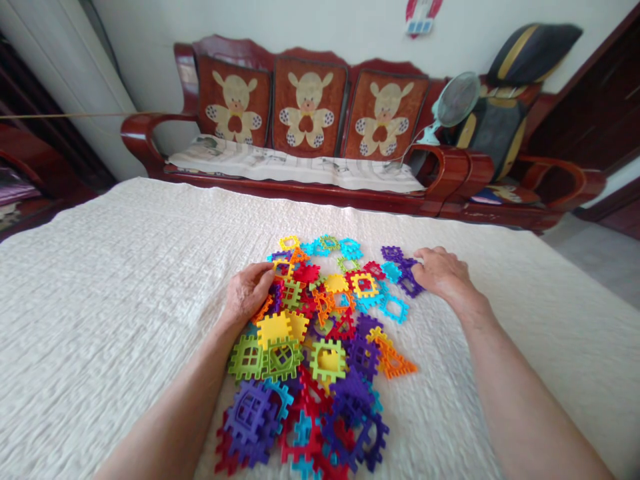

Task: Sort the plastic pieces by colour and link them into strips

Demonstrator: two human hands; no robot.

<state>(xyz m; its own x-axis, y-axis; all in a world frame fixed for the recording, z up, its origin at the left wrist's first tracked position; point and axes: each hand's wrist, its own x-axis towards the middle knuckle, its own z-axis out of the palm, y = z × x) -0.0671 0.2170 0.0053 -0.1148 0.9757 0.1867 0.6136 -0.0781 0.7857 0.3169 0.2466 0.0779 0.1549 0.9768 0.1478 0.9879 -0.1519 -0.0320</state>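
A heap of colourful plastic interlocking building pieces (329, 360), square and triangular with notched edges, is spread over the pale quilted cloth. At its left edge lies my left hand (249, 290), cupped and open, its fingertips against pieces near a green window-shaped piece (291, 293). On the far right side my right hand (444, 272) is open with bent fingers, its thumb touching a purple square piece (410, 279) that lies on the cloth. Close to it are another purple piece (392, 253) and a blue piece (395, 309). The undersides of both hands are hidden.
The quilted cloth (125, 267) covers the wide surface under the pieces. Beyond its far edge stands a dark red wooden sofa (300, 189) with bear-patterned cushions (310, 107). A pale fan (457, 100) and a black-and-yellow seat (500, 127) are at the right.
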